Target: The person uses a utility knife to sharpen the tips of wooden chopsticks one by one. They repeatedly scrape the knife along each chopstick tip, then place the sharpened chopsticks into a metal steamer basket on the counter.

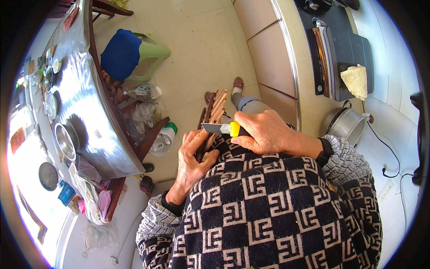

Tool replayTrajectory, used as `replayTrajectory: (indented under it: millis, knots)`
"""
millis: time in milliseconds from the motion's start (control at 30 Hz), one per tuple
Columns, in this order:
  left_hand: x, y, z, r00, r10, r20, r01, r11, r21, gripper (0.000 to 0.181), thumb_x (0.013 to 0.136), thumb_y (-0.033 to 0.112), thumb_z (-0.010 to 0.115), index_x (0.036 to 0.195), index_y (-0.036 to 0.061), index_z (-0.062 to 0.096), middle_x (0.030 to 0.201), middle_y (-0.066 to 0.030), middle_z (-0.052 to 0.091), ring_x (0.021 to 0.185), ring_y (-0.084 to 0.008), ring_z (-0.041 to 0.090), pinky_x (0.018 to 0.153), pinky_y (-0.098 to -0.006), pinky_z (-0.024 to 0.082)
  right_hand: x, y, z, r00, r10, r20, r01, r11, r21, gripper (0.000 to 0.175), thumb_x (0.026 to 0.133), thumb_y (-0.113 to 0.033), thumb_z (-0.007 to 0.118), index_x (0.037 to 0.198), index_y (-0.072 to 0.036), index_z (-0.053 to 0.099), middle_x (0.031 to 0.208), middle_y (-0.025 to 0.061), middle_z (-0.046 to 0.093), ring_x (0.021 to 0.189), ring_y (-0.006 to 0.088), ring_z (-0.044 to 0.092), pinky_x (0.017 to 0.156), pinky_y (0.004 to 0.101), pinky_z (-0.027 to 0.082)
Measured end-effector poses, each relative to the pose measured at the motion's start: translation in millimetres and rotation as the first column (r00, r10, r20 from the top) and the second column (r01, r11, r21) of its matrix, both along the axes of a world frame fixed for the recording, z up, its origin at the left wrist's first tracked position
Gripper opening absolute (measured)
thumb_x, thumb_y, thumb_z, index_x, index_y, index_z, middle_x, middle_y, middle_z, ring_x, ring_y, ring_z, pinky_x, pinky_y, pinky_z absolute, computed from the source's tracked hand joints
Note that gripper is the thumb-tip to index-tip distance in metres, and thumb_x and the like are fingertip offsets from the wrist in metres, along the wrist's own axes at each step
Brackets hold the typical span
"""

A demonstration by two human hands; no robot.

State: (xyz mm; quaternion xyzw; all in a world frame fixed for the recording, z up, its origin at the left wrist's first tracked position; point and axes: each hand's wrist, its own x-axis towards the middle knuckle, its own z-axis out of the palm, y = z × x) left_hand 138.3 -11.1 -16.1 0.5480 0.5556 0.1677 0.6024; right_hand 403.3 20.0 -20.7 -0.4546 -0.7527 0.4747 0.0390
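Observation:
My left hand (pixel 195 159) grips a brown wooden piece (pixel 217 107) in front of my body. The piece has pale, slanted ridges along one side and dark strips along the other. In my right hand (pixel 263 131) is a utility knife (pixel 234 129) with a yellow and black handle. Its wide flat blade (pixel 211 128) points left and lies across the wood in this view, just above my left fingers. Whether the blade touches the wood cannot be made out. The lower end of the wood is hidden by my left hand.
A covered table (pixel 104 148) bearing a metal bowl (pixel 66 141) runs along the left. A green plastic stool (pixel 153 52) with a blue cover (pixel 121 55) and plastic bags (pixel 146 114) are beside it. At right, a counter (pixel 307 116) holds a metal pot (pixel 347 126) and an electric griddle (pixel 356 50).

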Motion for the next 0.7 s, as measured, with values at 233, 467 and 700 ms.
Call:
replayTrajectory:
  millis: [233,467,700]
  knots:
    - [0.6,-3.2,9.8,0.995,-0.054,-0.085,0.054,0.999,0.002,0.063,0.077,0.004,0.073,0.14,0.0039,0.067,0.117,-0.0143,0.068,0.104,-0.0305,0.056,0.097,-0.04,0.048,0.3,-4.2,4.7,0.998,-0.005,0.058,0.003,1.0,0.02,0.046,0.099,-0.049,0.07,0.108,-0.006,0.055,0.082,0.0157,0.07,0.066,0.039,0.067,0.054,0.0463,0.051]
    - [-11.2,-12.1,31.3,0.988,-0.089,-0.127,0.086,0.996,-0.034,0.059,0.083,0.012,0.077,0.141,0.0081,0.067,0.118,-0.0131,0.068,0.105,-0.0323,0.054,0.097,-0.0404,0.048,3.1,-4.3,10.6,0.997,0.079,0.019,-0.08,0.994,0.08,0.047,0.099,-0.053,0.066,0.115,-0.008,0.058,0.088,0.0127,0.073,0.071,0.0343,0.072,0.056,0.0445,0.054]
    - [-13.7,-14.6,47.9,0.981,-0.06,-0.186,0.046,0.996,-0.079,0.053,0.088,0.019,0.08,0.139,0.0098,0.069,0.116,-0.0099,0.069,0.101,-0.0281,0.055,0.091,-0.0386,0.047,0.6,-0.7,14.1,0.991,0.13,0.032,-0.133,0.981,0.143,0.053,0.1,-0.059,0.061,0.116,-0.008,0.062,0.082,0.0089,0.071,0.064,0.0301,0.071,0.051,0.0413,0.054]
